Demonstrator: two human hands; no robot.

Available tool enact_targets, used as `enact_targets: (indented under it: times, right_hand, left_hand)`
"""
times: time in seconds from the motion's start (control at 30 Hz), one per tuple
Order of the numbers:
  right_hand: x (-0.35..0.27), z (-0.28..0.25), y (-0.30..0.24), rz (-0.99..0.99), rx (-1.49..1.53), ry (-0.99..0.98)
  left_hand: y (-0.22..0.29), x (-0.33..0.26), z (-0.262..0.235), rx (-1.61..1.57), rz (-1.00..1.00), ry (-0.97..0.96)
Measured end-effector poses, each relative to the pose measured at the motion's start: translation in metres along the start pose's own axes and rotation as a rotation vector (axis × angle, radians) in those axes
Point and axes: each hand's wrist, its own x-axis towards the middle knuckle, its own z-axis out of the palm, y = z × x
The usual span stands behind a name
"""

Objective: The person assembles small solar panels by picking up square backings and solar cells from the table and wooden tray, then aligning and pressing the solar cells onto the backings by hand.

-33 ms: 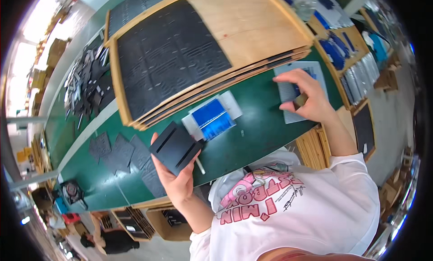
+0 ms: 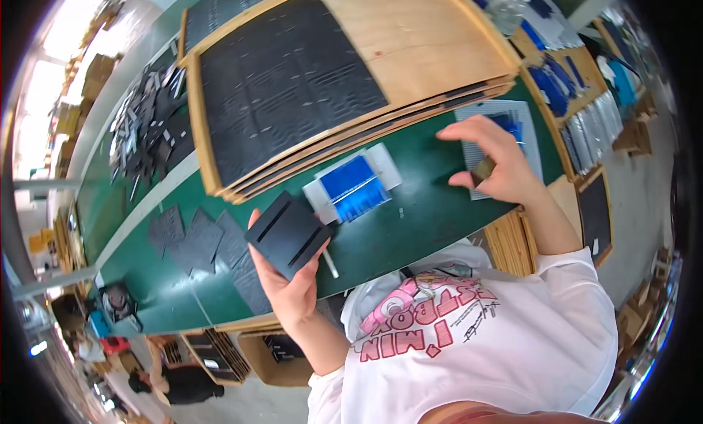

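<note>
A flat black square piece (image 2: 288,233) with two long slots rests in my left hand (image 2: 294,299), its thumb and fingers gripping the edges. My right hand (image 2: 505,164) hovers over a grey ribbed sheet (image 2: 533,160) at the right, index finger and thumb spread apart. A small olive-brown block (image 2: 483,170) sits within that hand, seemingly held by its curled fingers, which are partly hidden. Blue strips (image 2: 507,122) lie on the ribbed sheet. Between the hands, a blue stack of film-like pieces (image 2: 354,186) lies on a pale backing (image 2: 386,165) on the green table (image 2: 425,219).
Wooden trays (image 2: 212,157) with black sheets are stacked at the back. Dark scraps (image 2: 146,124) heap up at the far left. Thin dark grey sheets (image 2: 198,241) lie left of my left hand. A white stick (image 2: 330,263) is beside it. Another person (image 2: 183,384) is at lower left.
The whole view has shifted slightly, with the table and trays a little further right. My right thumb and index finger stay apart, and more of the blue strips shows behind them.
</note>
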Motion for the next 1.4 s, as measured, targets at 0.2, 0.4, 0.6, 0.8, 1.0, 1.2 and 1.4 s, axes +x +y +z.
enact_targets:
  times: [0.2,0.4,0.6,0.8,1.0,1.2,1.4]
  right_hand:
    - [0.048,0.07,-0.024,-0.26,0.056,-0.162]
    - [0.06,0.089,-0.027,-0.305,-0.038,-0.198]
    - [0.065,0.089,-0.027,-0.3,-0.107,-0.271]
    - [0.064,0.09,-0.028,-0.282,-0.097,-0.283]
    - [0.064,0.091,-0.027,-0.305,-0.106,-0.276]
    - [0.065,0.089,-0.027,-0.315,-0.051,-0.263]
    - [0.066,0.079,-0.033,-0.354,0.03,-0.209]
  left_hand:
    - [0.005,-0.004,-0.006,-0.032,-0.003,0.017]
    - [0.006,-0.006,-0.013,-0.058,-0.016,0.026]
    - [0.003,-0.001,-0.01,-0.07,-0.039,0.007]
    - [0.0,0.002,-0.01,-0.059,-0.047,-0.02]
    - [-0.002,0.002,-0.008,-0.063,-0.057,-0.023]
    - [-0.003,0.003,-0.008,-0.054,-0.059,-0.018]
    - [-0.005,0.005,-0.009,-0.033,-0.057,0.006]
